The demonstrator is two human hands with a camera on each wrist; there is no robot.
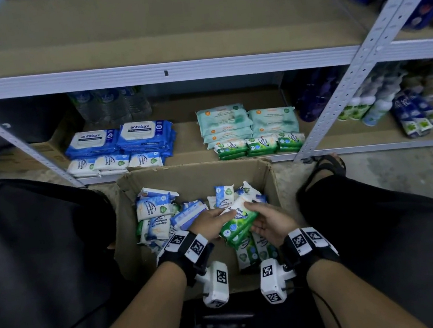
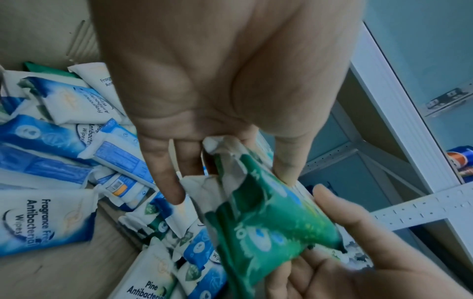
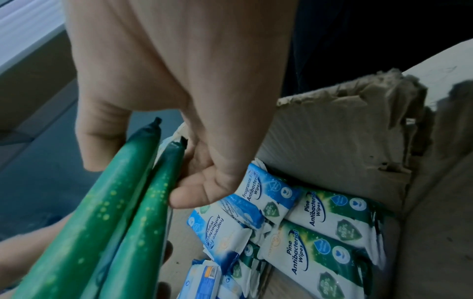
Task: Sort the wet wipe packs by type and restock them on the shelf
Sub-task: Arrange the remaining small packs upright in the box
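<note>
Hands first: we find our left hand and right hand both clasped on a small stack of green Pine Antibacterial Wipes packs, held just above the cardboard box between our knees. The right wrist view shows at least two packs edge-on, thumb on one face, fingers curled under the other. The left fingers pinch the crimped end of the same stack.

Risk, in our judgement: the film wrappers look smooth and soft, and the stack is held by its ends and faces only, so a pack could slide out during the carry to the shelf and fall back among the loose packs. A second risk is mis-sorting. The blue Fragrance Free packs in the box share the same size and white panel, and the box contents lie jumbled, some face down.

The held packs are small flat pillow pouches, green fading to white, with crimped white ends, slightly creased.

Beyond the box, the lower shelf carries sorted rows: small blue-and-white packs in front of large blue Antabax packs at left, small green packs in front of large mint-green packs at right. We judge the green row to be the destination.
</note>
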